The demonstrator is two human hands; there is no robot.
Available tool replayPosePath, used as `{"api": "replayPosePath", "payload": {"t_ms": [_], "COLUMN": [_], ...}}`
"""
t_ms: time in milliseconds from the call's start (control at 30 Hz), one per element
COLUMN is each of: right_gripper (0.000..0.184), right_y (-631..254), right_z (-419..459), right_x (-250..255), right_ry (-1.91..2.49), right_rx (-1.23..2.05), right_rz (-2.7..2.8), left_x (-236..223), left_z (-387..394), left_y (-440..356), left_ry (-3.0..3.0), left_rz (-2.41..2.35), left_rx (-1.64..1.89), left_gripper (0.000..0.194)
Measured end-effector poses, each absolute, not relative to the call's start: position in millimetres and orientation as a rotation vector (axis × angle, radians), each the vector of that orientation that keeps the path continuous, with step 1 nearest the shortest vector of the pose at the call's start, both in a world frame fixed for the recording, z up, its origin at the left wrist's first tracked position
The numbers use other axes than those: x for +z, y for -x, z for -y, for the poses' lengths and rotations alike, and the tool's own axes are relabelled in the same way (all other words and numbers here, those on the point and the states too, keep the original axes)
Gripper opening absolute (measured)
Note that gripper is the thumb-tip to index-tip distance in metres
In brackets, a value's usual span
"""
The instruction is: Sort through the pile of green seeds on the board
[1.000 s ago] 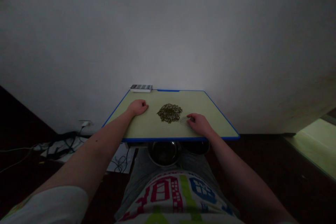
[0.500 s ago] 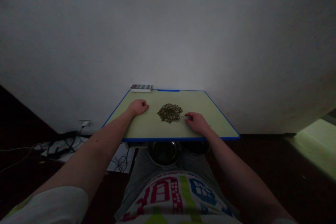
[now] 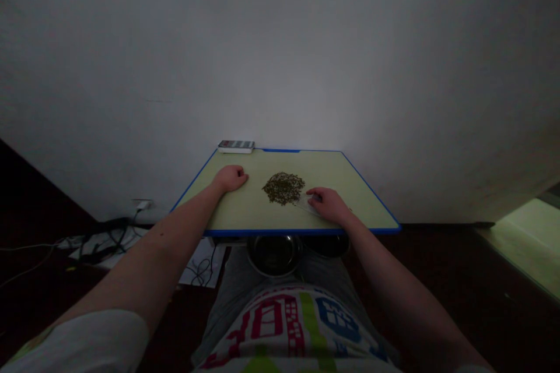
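A loose heap of small brownish-green grains or beans [image 3: 283,189] lies on the pale, blue-edged board [image 3: 254,218] in front of me; their exact kind is too small to tell. Left of the heap, my left hand [image 3: 230,178] rests on the board with its fingers curled and nothing visible in them. My right hand [image 3: 328,204] is at the heap's lower right, its fingers pinched on a thin clear piece [image 3: 303,203], apparently plastic. The far edge of that piece reaches the nearest grains. Part of it is hidden under my fingers.
A white device with a dark, striped top [image 3: 236,147] sits at the board's far left corner, against the wall. Below the near edge, a metal bowl [image 3: 275,256] rests at my lap, beside a darker bowl [image 3: 327,246]. Cables [image 3: 201,273] lie on the floor at left.
My right hand has moved slightly left, bringing the clear piece up to the heap's lower right edge. My left hand has stayed in place.
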State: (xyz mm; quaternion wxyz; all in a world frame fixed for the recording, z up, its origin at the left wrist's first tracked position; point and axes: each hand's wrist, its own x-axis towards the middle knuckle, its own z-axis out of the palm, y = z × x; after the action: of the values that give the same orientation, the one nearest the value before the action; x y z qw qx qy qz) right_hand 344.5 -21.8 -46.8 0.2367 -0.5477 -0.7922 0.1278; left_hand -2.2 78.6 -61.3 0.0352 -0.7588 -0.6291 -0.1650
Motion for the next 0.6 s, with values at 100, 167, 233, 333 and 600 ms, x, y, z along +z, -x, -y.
{"api": "replayPosePath", "payload": {"t_ms": [100, 167, 233, 333, 600], "right_gripper": [0.029, 0.03, 0.03, 0.03, 0.029], "right_y": [-344.8, -344.9, -344.6, -342.9, -343.6], "right_z": [24.3, 25.8, 27.3, 29.7, 41.7], "right_x": [-45.6, -45.2, -44.7, -43.5, -42.4], "right_ry": [1.506, 1.511, 1.52, 1.518, 1.516], "right_rx": [0.352, 0.356, 0.362, 0.372, 0.374], "right_rz": [2.186, 2.192, 2.187, 2.179, 2.152], "left_x": [-60.7, -59.9, -58.9, -57.9, -59.5], "left_z": [-77.8, -77.0, -76.3, -75.5, -76.2], "left_y": [1.9, 1.5, 1.0, 0.3, 0.8], "left_ry": [2.339, 2.336, 2.335, 2.34, 2.331], "left_rz": [1.924, 1.94, 1.949, 1.944, 1.941], "left_rx": [-0.503, -0.498, -0.495, -0.487, -0.477], "left_gripper": [0.035, 0.035, 0.035, 0.035, 0.037]}}
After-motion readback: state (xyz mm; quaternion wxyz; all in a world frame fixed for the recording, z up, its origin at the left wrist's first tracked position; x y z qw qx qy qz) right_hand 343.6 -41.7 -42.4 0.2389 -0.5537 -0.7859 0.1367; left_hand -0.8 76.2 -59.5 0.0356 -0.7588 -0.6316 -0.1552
